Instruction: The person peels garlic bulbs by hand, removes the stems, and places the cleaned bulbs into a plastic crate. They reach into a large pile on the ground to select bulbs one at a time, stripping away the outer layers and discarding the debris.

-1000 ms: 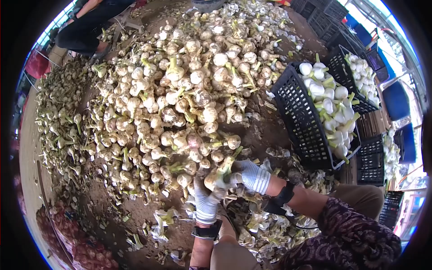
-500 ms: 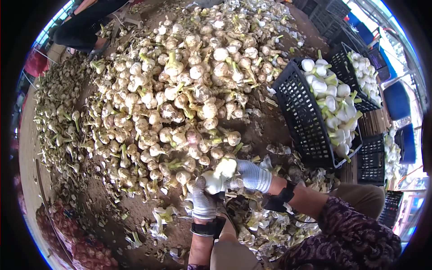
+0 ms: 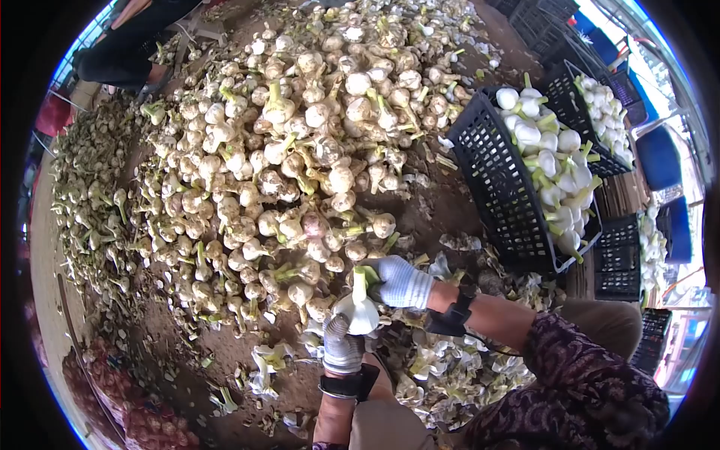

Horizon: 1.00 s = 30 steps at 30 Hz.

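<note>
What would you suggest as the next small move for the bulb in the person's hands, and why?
I would probably carry the held bulb to the nearest crate. Cradled by the left hand, with the right hand at its green stem, it looks white and smooth like the crated bulbs, unlike the dirt-marked pile.

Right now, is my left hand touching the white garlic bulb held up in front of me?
Touching. The head view shows the gloved thumb of your left hand lying against the lower side of the garlic bulb.
</note>
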### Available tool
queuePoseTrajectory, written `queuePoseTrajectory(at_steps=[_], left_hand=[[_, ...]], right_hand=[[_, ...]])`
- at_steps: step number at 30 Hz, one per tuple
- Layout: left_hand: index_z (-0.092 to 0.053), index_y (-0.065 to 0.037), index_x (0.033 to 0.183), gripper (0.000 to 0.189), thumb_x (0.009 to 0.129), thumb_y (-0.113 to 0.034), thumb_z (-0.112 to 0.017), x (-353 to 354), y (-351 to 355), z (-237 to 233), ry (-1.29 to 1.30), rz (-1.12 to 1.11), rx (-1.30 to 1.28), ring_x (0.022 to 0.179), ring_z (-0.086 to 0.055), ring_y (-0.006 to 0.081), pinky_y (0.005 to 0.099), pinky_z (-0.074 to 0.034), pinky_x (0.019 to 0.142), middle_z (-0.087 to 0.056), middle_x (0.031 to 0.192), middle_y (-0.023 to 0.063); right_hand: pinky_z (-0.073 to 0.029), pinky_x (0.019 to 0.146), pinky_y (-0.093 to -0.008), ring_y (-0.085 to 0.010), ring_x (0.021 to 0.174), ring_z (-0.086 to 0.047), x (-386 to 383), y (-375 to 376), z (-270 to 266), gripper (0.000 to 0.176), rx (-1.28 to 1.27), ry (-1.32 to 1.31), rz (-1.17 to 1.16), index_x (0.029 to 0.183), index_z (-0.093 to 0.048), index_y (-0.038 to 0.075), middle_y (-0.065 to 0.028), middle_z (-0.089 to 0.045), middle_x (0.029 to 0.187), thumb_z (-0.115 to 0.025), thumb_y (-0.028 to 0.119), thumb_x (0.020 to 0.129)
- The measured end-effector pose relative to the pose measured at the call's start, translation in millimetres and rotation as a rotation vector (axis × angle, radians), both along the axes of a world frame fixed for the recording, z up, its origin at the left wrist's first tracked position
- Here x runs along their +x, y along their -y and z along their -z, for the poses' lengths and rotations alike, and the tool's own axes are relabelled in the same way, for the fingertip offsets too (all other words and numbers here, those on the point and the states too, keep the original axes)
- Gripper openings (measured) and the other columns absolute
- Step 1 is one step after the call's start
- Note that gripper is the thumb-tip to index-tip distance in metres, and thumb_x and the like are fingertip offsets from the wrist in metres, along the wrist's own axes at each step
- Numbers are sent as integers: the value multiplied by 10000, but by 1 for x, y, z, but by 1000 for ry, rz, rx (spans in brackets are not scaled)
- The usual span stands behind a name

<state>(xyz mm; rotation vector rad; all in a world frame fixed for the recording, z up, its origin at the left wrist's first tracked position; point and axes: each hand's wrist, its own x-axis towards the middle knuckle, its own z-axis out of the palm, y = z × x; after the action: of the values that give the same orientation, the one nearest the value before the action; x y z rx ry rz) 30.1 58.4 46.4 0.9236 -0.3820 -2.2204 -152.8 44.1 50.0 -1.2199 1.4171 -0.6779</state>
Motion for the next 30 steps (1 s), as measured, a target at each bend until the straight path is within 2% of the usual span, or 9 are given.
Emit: queuePoseTrajectory(at_steps=[1,3,5,10,15,17,18,26,30], left_hand=[[-520,14,1122,695,682,-492,-705,0,2,1,7,30,2,760,-617,229,322,-531,622,-610,930,130],[-516,7,1133,698,696,-508,-693,-2,5,0,62,-41,-1,751,-614,211,315,-530,607,-606,946,117],[-507,7,1159,702,711,-501,-690,1,7,0,57,32,-13,783,-609,192,301,-527,665,-600,962,108],[-387,48,1253,813,712,-438,-750,-25,4,13,342,121,-369,951,-572,197,333,-528,721,-553,1065,110],[-417,-8,1248,692,744,-369,-724,-19,11,18,16,-24,-11,975,-583,257,386,-530,778,-554,1088,143],[-450,-74,1237,529,787,-220,-689,-19,10,15,-87,-92,108,989,-589,294,415,-532,811,-563,1104,142],[-488,-78,1187,460,760,-36,-653,-22,11,17,-155,-150,114,955,-600,274,402,-533,811,-587,1065,115],[-565,-26,1025,382,691,156,-524,-21,20,-12,196,-266,-74,717,-603,156,272,-520,701,-628,867,67],[-555,-34,1050,371,718,125,-601,-7,34,-41,37,-279,-125,864,-627,204,341,-533,775,-634,997,103]], right_hand=[[-513,744,-303,-188,801,-630,1,2,7,338,-104,-136,-6,1058,-615,31,-99,-675,876,-634,18,721],[-473,902,-300,-224,1013,-576,-4,1,24,595,76,317,70,1238,-487,43,-119,-591,1144,-724,34,693],[-474,903,-327,-192,982,-572,-30,0,8,677,-48,44,69,1279,-438,40,-90,-591,1112,-753,55,679],[-493,708,-243,-117,870,-600,-21,-23,-28,238,80,360,277,975,-641,4,-54,-658,896,-693,137,784],[-510,661,-254,-134,748,-632,-25,-27,-20,209,184,815,533,956,-629,-2,-68,-656,886,-656,150,815],[-534,684,-299,-187,739,-642,-21,-35,-11,227,-242,307,227,962,-615,-8,-59,-643,814,-653,156,809],[-552,686,-329,-218,760,-657,-18,-36,-8,208,424,964,579,963,-602,-9,-78,-652,833,-642,126,810],[-555,703,-362,-237,796,-666,-10,-41,5,218,483,1233,759,1005,-612,-49,-129,-667,910,-604,86,834],[-523,588,-282,-185,714,-645,-27,-63,67,202,499,1081,750,966,-618,-30,-118,-666,849,-631,125,838]])
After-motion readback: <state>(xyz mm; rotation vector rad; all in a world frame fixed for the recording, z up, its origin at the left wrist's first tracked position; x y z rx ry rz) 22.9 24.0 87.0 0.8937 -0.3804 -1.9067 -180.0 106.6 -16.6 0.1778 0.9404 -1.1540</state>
